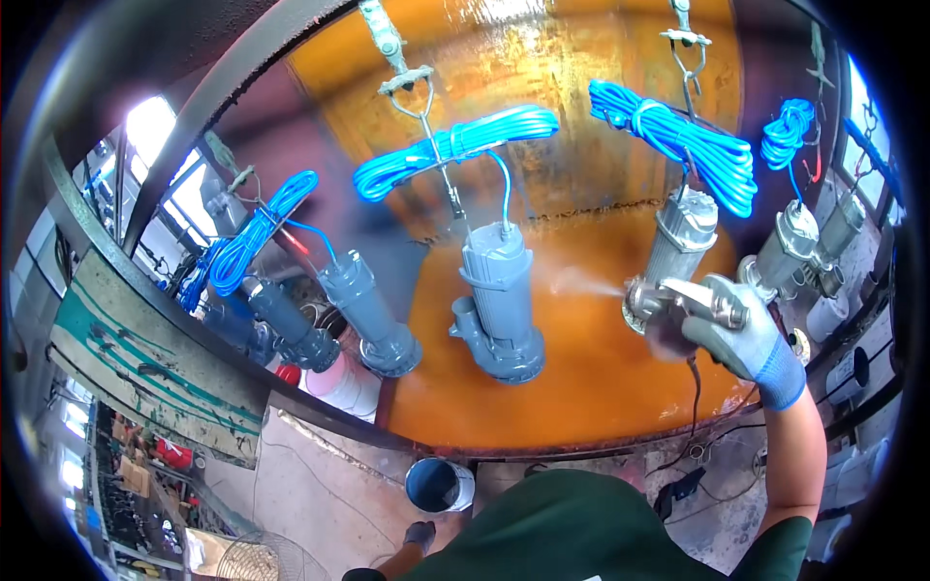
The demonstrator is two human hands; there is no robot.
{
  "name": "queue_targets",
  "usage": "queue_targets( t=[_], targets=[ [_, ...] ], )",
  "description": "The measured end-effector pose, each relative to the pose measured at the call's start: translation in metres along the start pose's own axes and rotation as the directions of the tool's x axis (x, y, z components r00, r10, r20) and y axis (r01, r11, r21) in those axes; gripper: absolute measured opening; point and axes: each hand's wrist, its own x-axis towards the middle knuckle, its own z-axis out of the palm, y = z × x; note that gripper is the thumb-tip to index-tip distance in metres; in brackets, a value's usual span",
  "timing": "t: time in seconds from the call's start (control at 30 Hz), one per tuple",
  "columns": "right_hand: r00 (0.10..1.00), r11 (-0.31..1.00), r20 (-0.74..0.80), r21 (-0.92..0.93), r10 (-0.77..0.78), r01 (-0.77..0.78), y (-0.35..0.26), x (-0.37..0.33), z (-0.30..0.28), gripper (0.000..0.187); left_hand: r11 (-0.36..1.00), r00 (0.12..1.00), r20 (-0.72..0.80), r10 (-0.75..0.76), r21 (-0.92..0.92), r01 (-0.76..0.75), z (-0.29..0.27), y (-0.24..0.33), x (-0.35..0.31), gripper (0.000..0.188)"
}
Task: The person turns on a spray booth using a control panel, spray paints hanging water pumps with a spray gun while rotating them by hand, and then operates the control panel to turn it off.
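Note:
My right hand [741, 329], in a white and grey glove with a blue cuff, is closed around a metal spray gun [705, 302]. A fine mist [581, 282] streams leftward from the gun's front toward a grey-coated submersible pump [502, 300], which hangs from a hook with a bundle of blue cable [455, 150] above it. Just behind the gun hangs a bare-metal pump [681, 237], its lower part partly hidden. Low in the view, near my body, my left hand [419, 535] hangs in a dark glove. Its fingers are too small to make out.
An orange-stained booth [581, 407] backs the pumps. More grey pumps [368, 315] hang at left, bare-metal ones [788, 247] at right. A bucket [439, 486] stands below the booth's front edge. A dark hose [695, 397] hangs below the gun. A green-streaked panel [155, 358] stands left.

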Motion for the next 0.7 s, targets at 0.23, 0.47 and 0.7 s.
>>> queue_targets(
  t=[0.23,0.47,0.7],
  targets=[
    [0.972,0.981,-0.192,0.165,0.138,-0.107,0.039,0.01,0.001,0.035,0.987,1.0,0.001,-0.017,-0.162,0.017,0.012,0.015,0.015,0.05],
    [0.983,0.996,0.171,-0.041,-0.072,0.081,0.019,0.005,-0.008,0.024,0.776,0.977,-0.179,-0.115,-0.631,-0.024,-0.007,0.077,0.035,0.05],
    [1.0,0.994,-0.029,0.111,-0.013,0.016,-0.005,0.012,-0.007,0.02,0.743,0.961,-0.237,-0.141,-0.667,-0.055,-0.054,0.115,0.021,0.047]
  ],
)
